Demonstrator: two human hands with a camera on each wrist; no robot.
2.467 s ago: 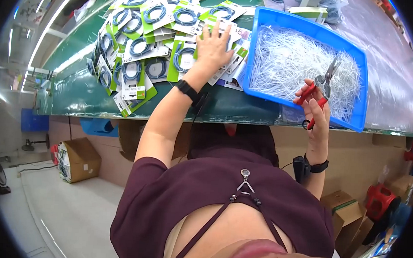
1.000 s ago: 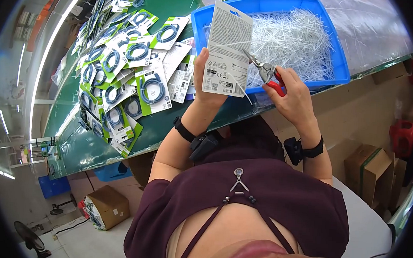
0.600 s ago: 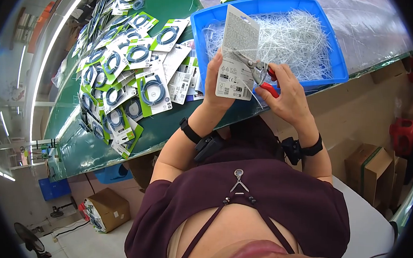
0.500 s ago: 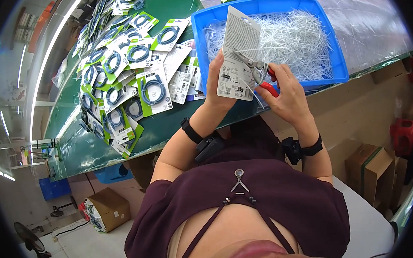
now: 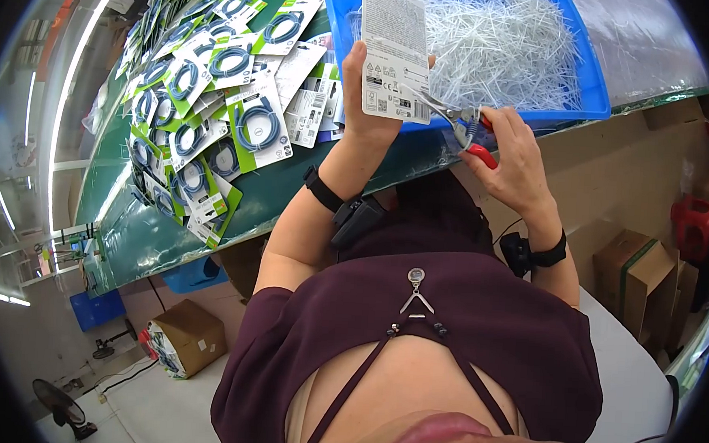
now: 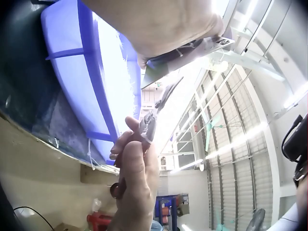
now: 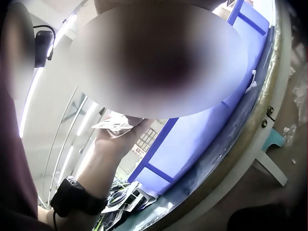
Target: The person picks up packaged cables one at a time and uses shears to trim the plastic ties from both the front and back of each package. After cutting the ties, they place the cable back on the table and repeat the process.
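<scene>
Head view: bright, cool overhead light. Strip light (image 5: 76,50) runs left of my hands (image 5: 514,154); glare streak on the tabletop (image 5: 284,185) that side, milky sheen on it to their right. Heavy fisheye bend, black corners, centre reasonably sharp. Left wrist view: overexposed, bin (image 6: 72,86) beside my hands reads violet, its fill blown white. Right wrist view: big smooth blur oval smothers the centre, smaller one at the left edge; lower right corner murky.

The green table (image 5: 138,245) (glossy) bears heaped carded cables (image 5: 233,64) and a blue bin (image 5: 594,74).
</scene>
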